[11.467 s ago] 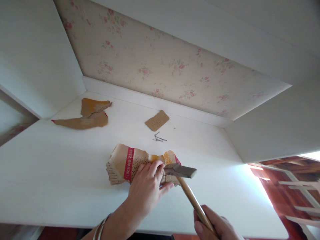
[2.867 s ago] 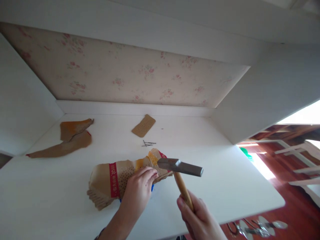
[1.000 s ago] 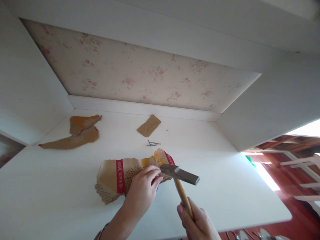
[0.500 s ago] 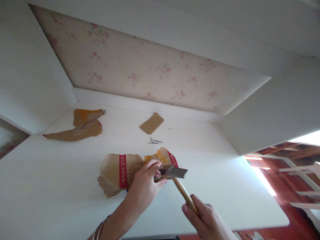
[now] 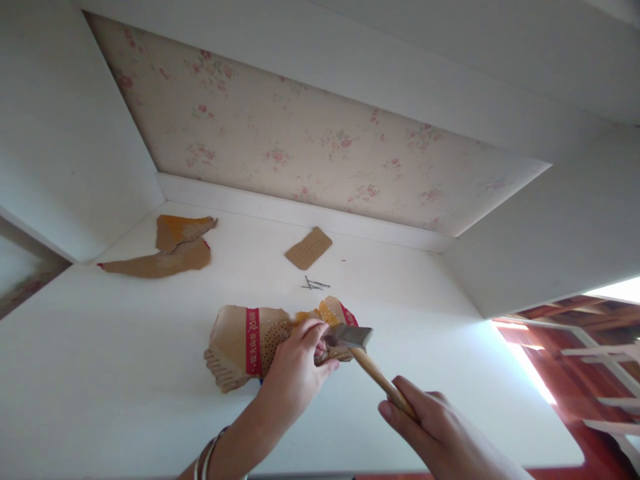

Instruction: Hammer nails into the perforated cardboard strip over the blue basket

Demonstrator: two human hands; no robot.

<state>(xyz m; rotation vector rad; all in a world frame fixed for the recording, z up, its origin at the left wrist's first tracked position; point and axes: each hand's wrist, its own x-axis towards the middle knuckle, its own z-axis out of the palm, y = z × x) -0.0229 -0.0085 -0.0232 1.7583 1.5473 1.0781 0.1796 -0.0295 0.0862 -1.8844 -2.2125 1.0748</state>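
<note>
Worktop (image 5: 125, 347): noted torn cardboard scraps (image 5: 165, 262) at nine o'clock. Found printed, punctured cardboard (image 5: 273, 333) toward seven, with left hand (image 5: 295, 363) over it, fingers bent together, thumb apart below; could not tell of any item pinched. Recorded smaller punctured card (image 5: 309, 249) and loose nails (image 5: 315, 285) near dial centre. Saw hammer (image 5: 353, 336) at five, its handle gripped by right hand (image 5: 425, 420). Judged step in hand as hammer work at cardboard's right end, and next move to call for steady left pressure, fingertips clear. Could not make out contact beneath hammer, nor identify near-hidden blue object (image 5: 261, 381) under cardboard. Noted white furniture (image 5: 600, 352) cut off toward four.
</note>
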